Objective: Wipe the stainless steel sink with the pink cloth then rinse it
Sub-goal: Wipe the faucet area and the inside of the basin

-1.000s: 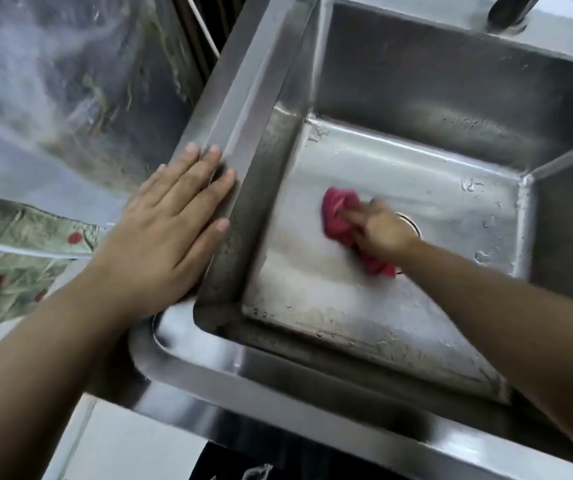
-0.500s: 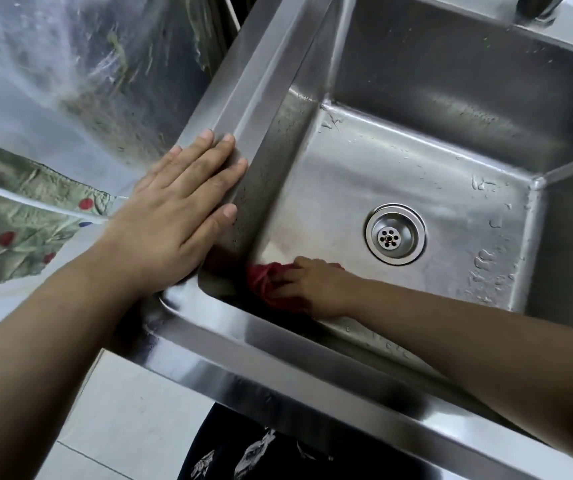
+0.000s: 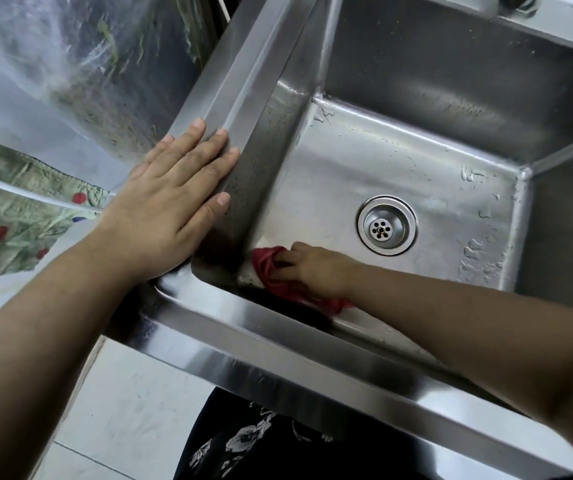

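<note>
One sink (image 3: 347, 161), one drain (image 3: 387, 225). Right hand (image 3: 316, 270) fingers (image 3: 287, 259) curled round one cloth (image 3: 267, 265). Left hand (image 3: 170, 202) flat on rim, fingers straight.

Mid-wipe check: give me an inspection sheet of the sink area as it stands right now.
Surface: stainless steel sink, wet; water drops on the basin floor right of the drain.
Job's things: pink cloth, bunched, in the basin's near-left corner.
Clutter: nothing seen.
Grippers: right hand grips the cloth; left hand rests flat on the left rim, fingers straight.
Cables: thin white line beyond the left rim, perhaps a cord; cannot tell.
Surroundings: clear plastic sheet and patterned fabric at left; faucet base at top; tiled floor below.
</note>
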`<state>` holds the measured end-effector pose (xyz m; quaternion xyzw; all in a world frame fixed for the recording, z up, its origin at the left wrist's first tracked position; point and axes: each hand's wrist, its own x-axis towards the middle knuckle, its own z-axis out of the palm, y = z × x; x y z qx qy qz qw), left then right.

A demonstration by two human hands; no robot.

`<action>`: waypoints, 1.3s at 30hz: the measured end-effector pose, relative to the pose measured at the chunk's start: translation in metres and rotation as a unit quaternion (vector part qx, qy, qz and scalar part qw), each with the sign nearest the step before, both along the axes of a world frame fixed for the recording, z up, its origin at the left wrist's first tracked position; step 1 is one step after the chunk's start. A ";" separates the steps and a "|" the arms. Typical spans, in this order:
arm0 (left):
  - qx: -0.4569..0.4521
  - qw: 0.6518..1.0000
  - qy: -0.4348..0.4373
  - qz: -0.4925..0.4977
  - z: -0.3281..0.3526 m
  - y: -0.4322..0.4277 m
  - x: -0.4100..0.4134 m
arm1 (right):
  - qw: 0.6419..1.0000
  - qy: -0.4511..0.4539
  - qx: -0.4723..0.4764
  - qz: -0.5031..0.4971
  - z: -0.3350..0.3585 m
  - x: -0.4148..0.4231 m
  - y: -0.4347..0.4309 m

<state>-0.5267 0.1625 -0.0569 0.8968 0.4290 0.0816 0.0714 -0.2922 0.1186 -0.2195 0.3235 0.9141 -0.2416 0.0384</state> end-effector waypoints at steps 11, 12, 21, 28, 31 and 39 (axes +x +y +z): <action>0.006 0.999 -0.035 -0.032 -0.002 0.002 -0.003 | 0.966 -0.098 -0.118 -0.209 0.012 0.056 0.003; 0.009 0.999 -0.034 -0.030 -0.001 0.002 -0.002 | 0.968 -0.109 -0.154 -0.165 0.016 0.056 -0.012; -0.055 0.961 0.009 -0.271 0.003 0.002 0.093 | 0.883 -0.099 -0.254 -0.381 0.132 0.103 -0.063; -0.125 0.780 0.197 -0.581 -0.058 -0.017 0.198 | 0.664 -0.013 0.108 -0.739 0.185 0.112 -0.209; -0.070 0.727 0.186 -0.657 -0.103 -0.014 0.204 | 0.630 -0.027 0.088 -0.771 0.179 0.111 -0.231; -0.136 0.725 0.138 -0.661 -0.186 -0.032 0.196 | 0.621 -0.028 0.117 -0.774 0.174 0.109 -0.230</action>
